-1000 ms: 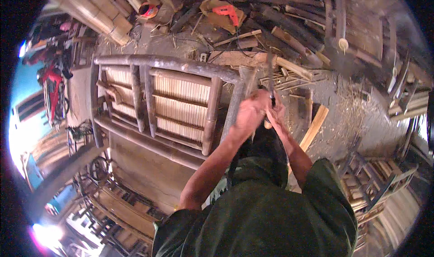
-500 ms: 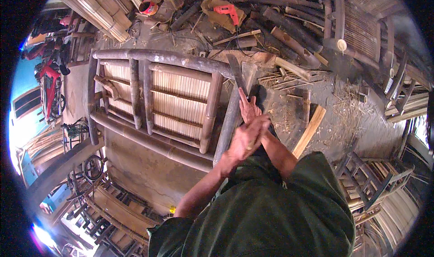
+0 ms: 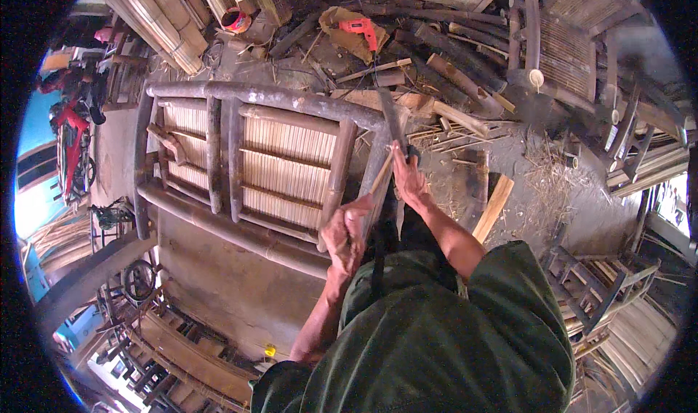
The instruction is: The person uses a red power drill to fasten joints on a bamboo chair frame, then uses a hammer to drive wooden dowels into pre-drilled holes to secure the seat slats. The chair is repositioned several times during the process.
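Observation:
My right hand [image 3: 411, 180] is closed around a long, dark, flat-bladed knife [image 3: 392, 118], whose blade points away from me. The knife's handle is mostly hidden by my fingers. Lower and to the left, my left hand [image 3: 345, 237] grips a thin bamboo strip [image 3: 379, 179]. The strip slants up to the right, its far end close to the blade by my right hand. Just left of both hands lies a bamboo frame [image 3: 273, 95] of thick dark poles, with pale slatted panels [image 3: 287, 169] inside it.
A red drill [image 3: 361, 30] lies on a brown sack beyond the frame. Cut bamboo poles [image 3: 465, 86] and shavings [image 3: 549, 166] litter the floor on the right. A pale split piece [image 3: 494, 208] lies near my right arm. A red motorcycle [image 3: 71, 147] stands far left.
My hands were close together, the left one blurred across the right wrist. Now the left has drawn back toward me and left, showing the bamboo strip. The blade has shifted slightly right.

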`<state>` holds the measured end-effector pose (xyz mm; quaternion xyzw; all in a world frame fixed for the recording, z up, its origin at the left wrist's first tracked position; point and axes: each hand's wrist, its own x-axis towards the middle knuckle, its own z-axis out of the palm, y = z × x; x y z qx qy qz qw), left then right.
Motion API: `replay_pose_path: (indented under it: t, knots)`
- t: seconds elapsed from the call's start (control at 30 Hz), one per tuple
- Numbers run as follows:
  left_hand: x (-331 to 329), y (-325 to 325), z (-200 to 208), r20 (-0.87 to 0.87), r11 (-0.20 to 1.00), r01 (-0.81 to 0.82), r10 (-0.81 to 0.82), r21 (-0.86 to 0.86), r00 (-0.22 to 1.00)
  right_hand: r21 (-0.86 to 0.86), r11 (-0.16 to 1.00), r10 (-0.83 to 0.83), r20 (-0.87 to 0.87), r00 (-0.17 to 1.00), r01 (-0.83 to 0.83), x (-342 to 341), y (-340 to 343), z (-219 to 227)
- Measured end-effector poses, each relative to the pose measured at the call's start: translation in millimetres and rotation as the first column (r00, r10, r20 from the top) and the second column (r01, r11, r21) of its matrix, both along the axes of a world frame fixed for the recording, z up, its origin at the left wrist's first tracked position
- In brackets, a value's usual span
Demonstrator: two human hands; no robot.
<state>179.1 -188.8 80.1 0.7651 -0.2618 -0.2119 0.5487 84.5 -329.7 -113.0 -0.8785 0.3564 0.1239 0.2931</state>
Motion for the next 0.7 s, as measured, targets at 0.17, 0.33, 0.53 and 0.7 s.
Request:
replay_pose_path:
  t: [0.17,0.33,0.53,0.7]
  knots:
    - [16,3,-3,-0.79,0.78,-0.586,0.21,-0.22,0.576,0.273,0.938,-0.337,0.577,0.744,0.212,-8,-3,54]
    - [24,16,-30,-0.91,0.699,-0.611,-0.144,-0.371,0.388,0.969,0.231,-0.811,0.143,0.567,0.086,4,3,176]
    - [-17,13,22,-0.963,0.916,-0.307,-0.219,-0.258,0.154,0.906,0.42,-0.779,0.329,0.533,0.055,1,-16,223]
    - [-44,15,71,-0.549,0.943,0.271,-0.331,-0.191,0.767,0.501,0.864,-0.406,0.653,0.639,0.038,-37,-37,212]
